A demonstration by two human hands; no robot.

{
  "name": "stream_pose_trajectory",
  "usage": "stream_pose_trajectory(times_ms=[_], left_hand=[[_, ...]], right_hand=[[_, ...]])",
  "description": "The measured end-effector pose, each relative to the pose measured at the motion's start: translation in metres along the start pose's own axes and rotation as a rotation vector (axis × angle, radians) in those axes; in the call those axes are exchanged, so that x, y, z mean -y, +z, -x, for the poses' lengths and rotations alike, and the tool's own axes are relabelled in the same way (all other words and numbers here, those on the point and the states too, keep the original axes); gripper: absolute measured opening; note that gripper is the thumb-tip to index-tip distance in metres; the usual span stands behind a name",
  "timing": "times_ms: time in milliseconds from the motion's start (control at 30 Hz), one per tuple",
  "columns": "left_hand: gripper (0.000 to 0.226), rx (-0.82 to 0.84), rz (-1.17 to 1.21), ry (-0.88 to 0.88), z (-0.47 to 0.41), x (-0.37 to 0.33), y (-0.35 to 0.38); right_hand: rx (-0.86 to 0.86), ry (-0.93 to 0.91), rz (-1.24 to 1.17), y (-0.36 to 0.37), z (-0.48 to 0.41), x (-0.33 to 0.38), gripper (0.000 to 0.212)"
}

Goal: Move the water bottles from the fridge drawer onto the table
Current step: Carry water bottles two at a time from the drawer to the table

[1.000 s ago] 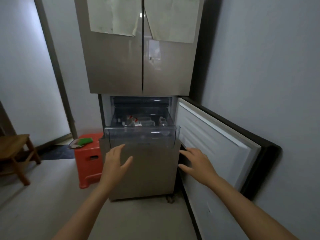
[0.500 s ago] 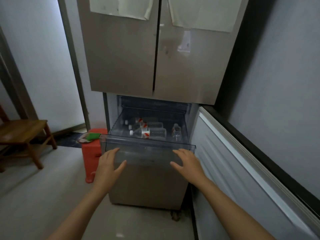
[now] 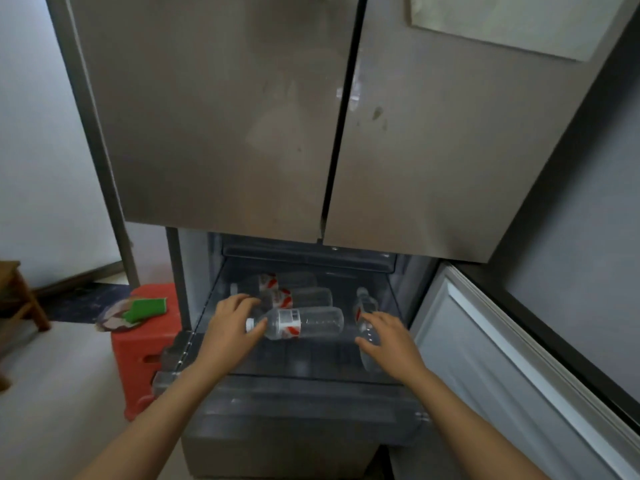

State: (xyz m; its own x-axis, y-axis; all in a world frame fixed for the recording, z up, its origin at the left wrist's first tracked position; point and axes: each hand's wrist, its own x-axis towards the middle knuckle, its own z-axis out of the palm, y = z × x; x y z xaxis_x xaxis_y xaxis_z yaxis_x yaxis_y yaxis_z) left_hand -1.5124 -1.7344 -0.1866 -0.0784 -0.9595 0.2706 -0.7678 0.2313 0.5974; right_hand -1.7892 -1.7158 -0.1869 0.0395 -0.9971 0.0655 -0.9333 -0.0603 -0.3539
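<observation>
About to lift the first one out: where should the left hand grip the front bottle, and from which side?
Probably best at the neck and shoulder, coming from above and from the left. The front bottle lies on its side across the drawer, with its cap pointing at the left hand, which hovers at that end. The narrow neck suits a one-hand wrap.

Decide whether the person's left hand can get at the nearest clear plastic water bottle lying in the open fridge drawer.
Probably yes. The left hand is at the capped neck of the clear plastic water bottle; the transparent fridge drawer is pulled out and nothing covers the bottle.
</observation>
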Motion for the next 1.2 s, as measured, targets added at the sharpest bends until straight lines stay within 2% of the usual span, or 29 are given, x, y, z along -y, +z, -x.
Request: stream_pose_trajectory(times_ms=[200,500,567,667,867,1000,1067,1200], left_hand=[[0.049,0.382,-0.317,-0.069,-0.057,0.045,0.031],[0.060,0.674,-0.363,-0.217,-0.098,0.072,0.079],[0.064,0.683,-0.318,-0.225,-0.097,0.075,0.085],[0.067,0.654,-0.306,-0.223,-0.099,0.086,0.091],[0.051,0.813,-0.457,-0.157,-0.097,0.086,0.101],[0.044,0.824,-0.473,-0.178,-0.097,0.081,0.092],[0.041,0.776,-0.471,-0.161,-0.100,0.074,0.077],[0.031,0.580,-0.438,-0.104,-0.103,0.052,0.030]], right_hand=[[0.099,0.130,0.042,0.026,-0.040,-0.013,0.054],[0.279,0.368,0.018,0.055,-0.083,-0.046,0.057],[0.287,0.416,0.023,0.061,-0.090,-0.046,0.059],[0.273,0.453,0.106,0.070,-0.103,-0.047,0.073],[0.341,0.512,0.307,0.082,-0.114,-0.044,0.084],[0.458,0.507,0.358,0.078,-0.110,-0.043,0.090],[0.523,0.493,0.319,0.076,-0.102,-0.044,0.097],[0.712,0.436,0.213,0.080,-0.075,-0.048,0.116]])
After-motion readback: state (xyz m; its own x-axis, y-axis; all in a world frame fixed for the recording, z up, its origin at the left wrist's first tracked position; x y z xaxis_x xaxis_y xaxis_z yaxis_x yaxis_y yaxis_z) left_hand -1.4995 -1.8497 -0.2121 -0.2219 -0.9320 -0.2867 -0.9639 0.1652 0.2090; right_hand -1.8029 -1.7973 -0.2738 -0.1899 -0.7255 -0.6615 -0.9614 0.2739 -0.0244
